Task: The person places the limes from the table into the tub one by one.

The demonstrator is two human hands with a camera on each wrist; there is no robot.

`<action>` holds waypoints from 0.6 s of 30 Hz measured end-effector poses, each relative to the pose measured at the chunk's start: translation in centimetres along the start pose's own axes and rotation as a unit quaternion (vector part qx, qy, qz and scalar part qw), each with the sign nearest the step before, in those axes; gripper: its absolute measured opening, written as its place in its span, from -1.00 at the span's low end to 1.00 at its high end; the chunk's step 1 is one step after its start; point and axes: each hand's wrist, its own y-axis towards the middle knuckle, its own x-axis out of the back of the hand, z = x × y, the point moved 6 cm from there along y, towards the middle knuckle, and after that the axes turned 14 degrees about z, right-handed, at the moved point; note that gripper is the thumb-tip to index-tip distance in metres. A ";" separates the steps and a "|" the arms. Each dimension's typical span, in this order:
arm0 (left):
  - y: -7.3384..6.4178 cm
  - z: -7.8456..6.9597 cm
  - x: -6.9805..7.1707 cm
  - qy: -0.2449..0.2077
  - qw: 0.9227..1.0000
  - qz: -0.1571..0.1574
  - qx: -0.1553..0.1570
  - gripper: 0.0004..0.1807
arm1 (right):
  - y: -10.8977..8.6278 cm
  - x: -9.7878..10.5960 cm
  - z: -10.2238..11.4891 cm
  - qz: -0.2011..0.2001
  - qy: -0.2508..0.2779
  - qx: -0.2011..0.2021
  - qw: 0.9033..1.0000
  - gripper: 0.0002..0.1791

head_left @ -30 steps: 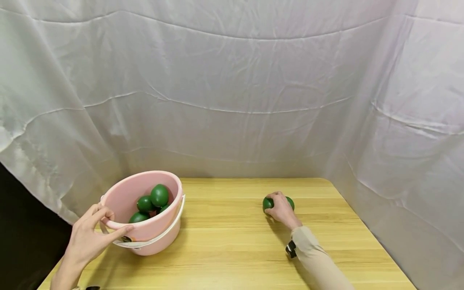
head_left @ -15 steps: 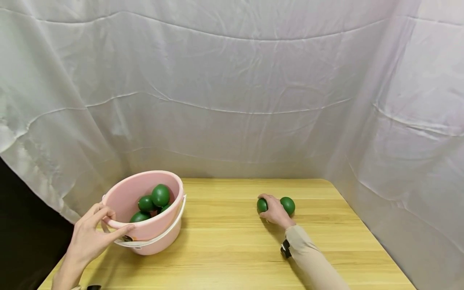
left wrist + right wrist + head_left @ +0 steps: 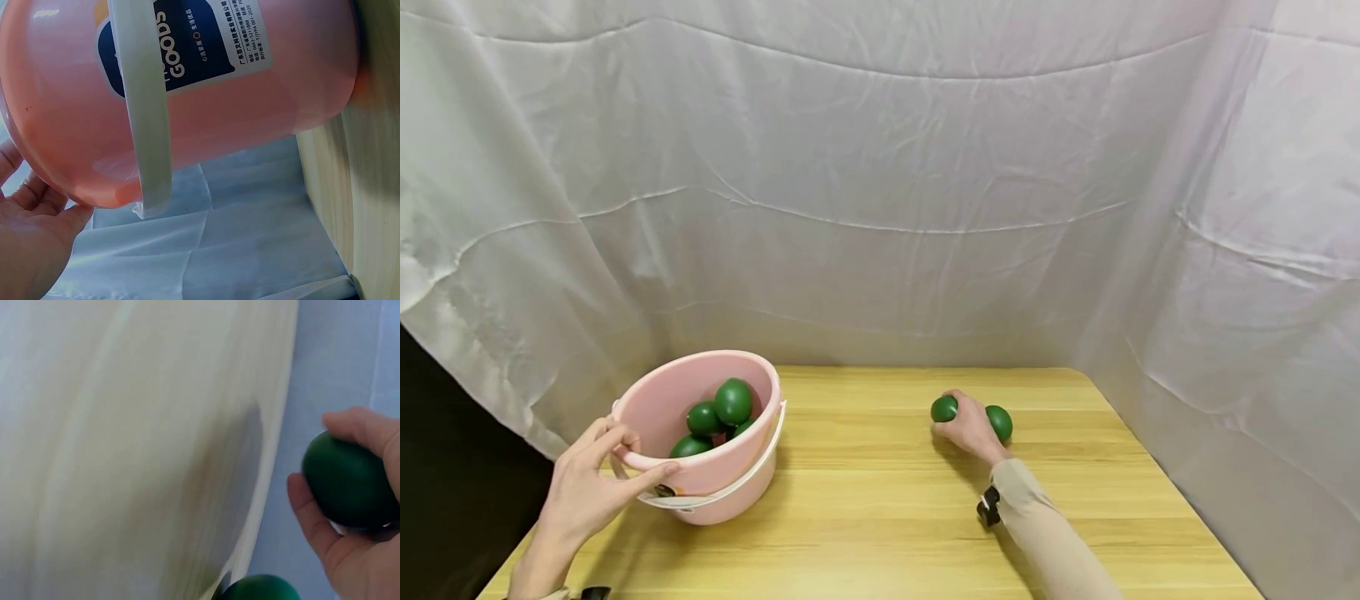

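Note:
My left hand [image 3: 580, 483] pinches the near-left rim of a pink bucket [image 3: 730, 500], thumb outside and fingers over the edge. In the left wrist view the bucket [image 3: 237, 119] shows a dark label and a white handle [image 3: 147, 125] hanging down its side. Several smooth dark green fruits [image 3: 733, 402] lie inside; their exact kind is unclear. My right hand [image 3: 972, 431] grips another green fruit [image 3: 347, 481] between thumb and fingers, raised a little off the table. Just right of that hand a second loose green fruit [image 3: 999, 423] rests on the table.
The light wooden table [image 3: 865, 517] carries the bucket at its left side. Grey-white curtain cloth [image 3: 880, 275] hangs behind the table and along its right. A dark area [image 3: 452, 492] lies at the far left. A black wrist strap [image 3: 989, 506] sits on the right sleeve.
My right hand has shifted slightly left with its fruit and lifted it from the table, baring the other fruit at its right. My left hand and the bucket stay put.

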 end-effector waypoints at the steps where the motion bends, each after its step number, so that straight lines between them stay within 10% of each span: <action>1: 0.0 0.0 0.0 0.000 1.000 0.000 0.002 -0.44 | 0.0 0.0 0.2 -0.002 0.008 -0.002 1.000 -0.31; 18: 0.0 0.1 0.0 0.004 1.000 0.003 -0.001 -0.44 | 0.7 -0.4 5.2 -0.033 0.074 0.080 0.994 -0.37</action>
